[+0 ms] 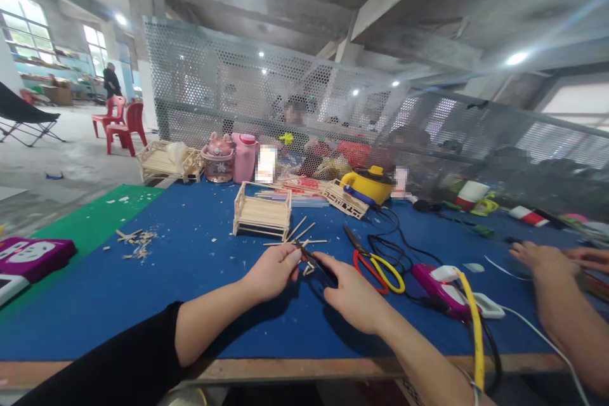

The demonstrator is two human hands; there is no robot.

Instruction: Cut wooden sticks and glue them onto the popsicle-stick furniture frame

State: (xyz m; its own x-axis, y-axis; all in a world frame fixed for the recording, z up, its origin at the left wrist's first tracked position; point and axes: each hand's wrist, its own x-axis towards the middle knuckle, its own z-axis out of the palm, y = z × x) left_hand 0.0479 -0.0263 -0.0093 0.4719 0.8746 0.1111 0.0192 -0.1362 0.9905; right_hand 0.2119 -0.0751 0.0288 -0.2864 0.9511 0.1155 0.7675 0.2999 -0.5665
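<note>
Near the middle of the blue table, my left hand (273,271) pinches something small at its fingertips, too small to make out clearly. My right hand (354,292) is wrapped round a dark-handled cutting tool (325,271), whose tip meets the left fingertips. Several thin wooden sticks (303,232) lie fanned out just beyond my hands, with a few short pieces (308,268) beneath the tool. Behind them stands a small bench-like frame made of wooden sticks (262,209). Scissors with red and yellow handles (373,266) lie to the right of my right hand.
A purple device (442,292) with a yellow cable is at right, near another person's hands (547,263). Stick scraps (137,242) lie left. A second wooden frame (166,160), pink bottle (244,158) and yellow pot (371,185) stand along the mesh partition (190,82).
</note>
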